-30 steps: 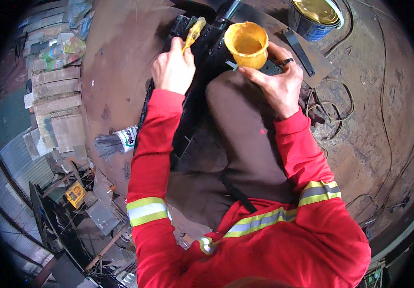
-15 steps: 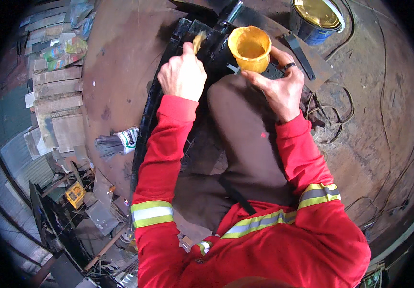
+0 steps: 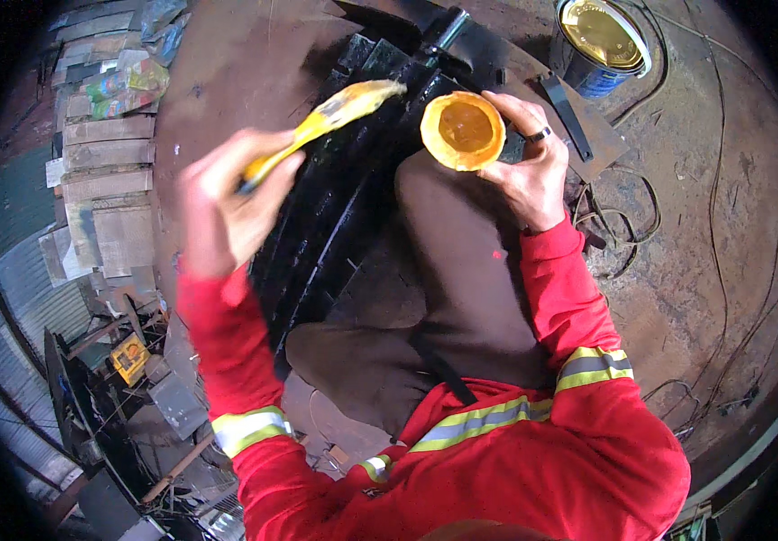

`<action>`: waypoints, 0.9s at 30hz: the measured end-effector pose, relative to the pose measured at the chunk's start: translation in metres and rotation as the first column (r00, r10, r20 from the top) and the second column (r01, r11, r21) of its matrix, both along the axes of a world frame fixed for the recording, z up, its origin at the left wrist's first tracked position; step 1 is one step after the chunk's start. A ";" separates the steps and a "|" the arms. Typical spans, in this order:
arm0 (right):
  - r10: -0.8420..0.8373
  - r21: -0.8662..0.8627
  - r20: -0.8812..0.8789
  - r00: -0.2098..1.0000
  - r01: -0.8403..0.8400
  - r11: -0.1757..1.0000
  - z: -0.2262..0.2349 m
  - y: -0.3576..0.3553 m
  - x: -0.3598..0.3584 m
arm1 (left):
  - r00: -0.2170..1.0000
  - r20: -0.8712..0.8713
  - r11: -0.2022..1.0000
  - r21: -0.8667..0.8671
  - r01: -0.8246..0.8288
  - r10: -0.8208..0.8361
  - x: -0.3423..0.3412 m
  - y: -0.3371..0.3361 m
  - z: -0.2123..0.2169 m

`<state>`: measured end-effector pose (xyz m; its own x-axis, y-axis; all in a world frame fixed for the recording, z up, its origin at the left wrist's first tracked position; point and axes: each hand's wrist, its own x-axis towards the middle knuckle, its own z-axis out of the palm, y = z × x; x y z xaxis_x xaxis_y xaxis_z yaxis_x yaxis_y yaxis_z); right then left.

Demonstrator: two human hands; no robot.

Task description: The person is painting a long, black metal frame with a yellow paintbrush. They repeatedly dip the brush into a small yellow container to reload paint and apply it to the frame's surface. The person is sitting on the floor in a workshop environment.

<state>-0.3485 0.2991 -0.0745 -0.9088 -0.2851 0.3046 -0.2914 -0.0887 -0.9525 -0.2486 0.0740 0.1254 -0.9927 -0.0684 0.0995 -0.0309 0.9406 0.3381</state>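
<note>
In the head view, my left hand (image 3: 240,194), a little blurred, is closed on the yellow handle of a paintbrush (image 3: 339,110). Its pale, paint-smeared bristles point right, over a glossy black metal piece (image 3: 330,230). My right hand (image 3: 533,171) grips a yellow-orange cup (image 3: 430,135) by its right side. The cup's mouth faces up at me and shows brownish-orange liquid inside. A gap separates the bristle tip from the cup's rim. The cup is just beyond my bent knee (image 3: 448,203).
A dark bucket with a gold lid (image 3: 601,36) stands at the far right. Near it, a black flat bar (image 3: 567,117) lies on a metal plate. Loose cable (image 3: 632,216) coils on the floor at right. Cardboard sheets (image 3: 123,185) and scrap clutter line the left side.
My left hand has swung left and nearer, lifting the brush off the black metal so that it points right. The cup has tilted, its mouth turned more toward me.
</note>
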 end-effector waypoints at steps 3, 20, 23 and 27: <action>0.054 0.059 -0.088 0.995 -0.049 0.997 0.006 -0.004 0.002 | 0.966 -0.025 0.965 -0.048 0.257 -0.258 0.014 0.007 0.060; 0.174 0.239 -0.359 0.917 -0.090 0.967 0.021 -0.011 0.025 | 0.947 0.066 0.871 -0.376 0.316 -0.315 0.028 0.042 -0.010; 0.208 0.299 -0.367 0.907 -0.097 0.949 0.020 -0.011 0.027 | 0.944 0.121 0.915 -0.235 0.328 -0.307 0.027 0.030 -0.016; 0.219 0.295 -0.349 0.911 -0.115 0.949 0.023 -0.013 0.029 | 0.965 0.208 0.917 0.394 0.069 -0.161 0.033 0.005 -0.033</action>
<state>-0.3197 0.2864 -0.0514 -0.6752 -0.5390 0.5036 -0.6318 0.0701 -0.7720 -0.2160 0.0793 0.0925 -0.9877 0.0611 -0.1440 -0.0512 0.7434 0.6669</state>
